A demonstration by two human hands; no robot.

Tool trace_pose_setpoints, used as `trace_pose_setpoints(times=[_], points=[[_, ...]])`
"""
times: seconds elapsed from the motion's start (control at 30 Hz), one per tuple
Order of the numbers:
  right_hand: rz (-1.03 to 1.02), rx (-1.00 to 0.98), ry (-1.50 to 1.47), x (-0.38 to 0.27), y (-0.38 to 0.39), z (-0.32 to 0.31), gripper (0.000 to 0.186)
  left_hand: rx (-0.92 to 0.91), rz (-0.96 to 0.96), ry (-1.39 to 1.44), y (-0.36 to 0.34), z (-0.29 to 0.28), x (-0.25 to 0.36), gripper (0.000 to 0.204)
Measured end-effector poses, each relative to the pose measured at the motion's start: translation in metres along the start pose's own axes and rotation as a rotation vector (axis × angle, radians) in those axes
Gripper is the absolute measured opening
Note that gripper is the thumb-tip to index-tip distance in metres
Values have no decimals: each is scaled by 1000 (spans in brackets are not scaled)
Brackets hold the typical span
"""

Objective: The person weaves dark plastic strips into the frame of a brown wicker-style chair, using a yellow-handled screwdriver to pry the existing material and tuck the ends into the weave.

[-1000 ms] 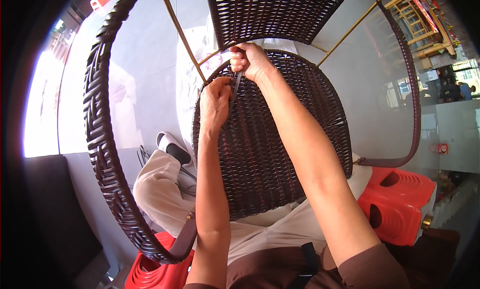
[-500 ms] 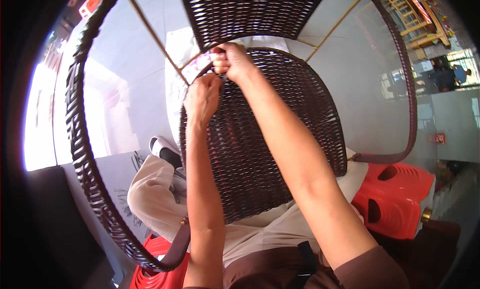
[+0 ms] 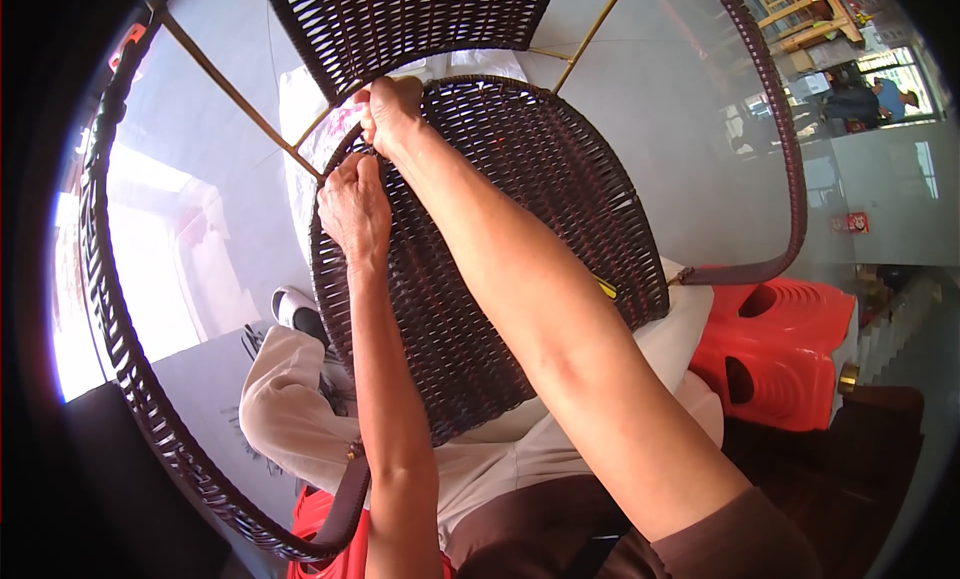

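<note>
Across my lap lies a dark brown woven wicker chair, its seat toward me and its backrest beyond. At the seat's far left corner my left hand is closed, knuckles up, close to the bare gold-coloured frame bar. Just beyond it, my right hand is closed at the gap between seat and backrest. Whatever the fingers of either hand grip is hidden. Partly behind my right forearm, a small yellow object rests on the seat.
Wicker-wrapped armrests curve around on the left and right. A red plastic stool stands at the right, with more red plastic at lower left. Wooden frames and a person are far off at upper right.
The chair and both hands appear farther left in the picture. My right hand sits a little farther from my left hand. The yellow object has come into sight beside my right forearm.
</note>
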State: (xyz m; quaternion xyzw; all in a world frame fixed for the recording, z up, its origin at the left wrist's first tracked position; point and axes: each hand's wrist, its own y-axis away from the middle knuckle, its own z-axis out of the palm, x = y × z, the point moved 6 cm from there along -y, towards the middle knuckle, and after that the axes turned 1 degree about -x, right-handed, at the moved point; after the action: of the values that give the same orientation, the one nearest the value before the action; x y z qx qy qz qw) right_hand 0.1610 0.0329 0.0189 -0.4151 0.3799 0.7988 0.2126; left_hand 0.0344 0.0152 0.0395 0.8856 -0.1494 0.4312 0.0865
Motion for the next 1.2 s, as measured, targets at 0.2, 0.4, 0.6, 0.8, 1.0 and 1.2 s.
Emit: trace_pose_setpoints(times=[0.2, 0.4, 0.6, 0.8, 1.0, 1.2], points=[[21, -42, 4, -4, 5, -1, 20, 40, 18, -49, 8, -2, 5, 28], [-1, -81, 12, -6, 9, 4, 24, -22, 231, 104, 10, -6, 2, 23], [-60, -259, 16, -18, 29, -20, 25, -430, 92, 675, 9, -5, -15, 28], [-100, -268, 378, -54, 85, -59, 29, -440, 86, 759, 10, -11, -18, 23], [-282, -382, 803, -48, 162, -77, 34, -444, 162, 791, 17, -10, -12, 20], [-453, -325, 823, -31, 218, -91, 34, 145, -24, 770, 64, -35, -33, 17]])
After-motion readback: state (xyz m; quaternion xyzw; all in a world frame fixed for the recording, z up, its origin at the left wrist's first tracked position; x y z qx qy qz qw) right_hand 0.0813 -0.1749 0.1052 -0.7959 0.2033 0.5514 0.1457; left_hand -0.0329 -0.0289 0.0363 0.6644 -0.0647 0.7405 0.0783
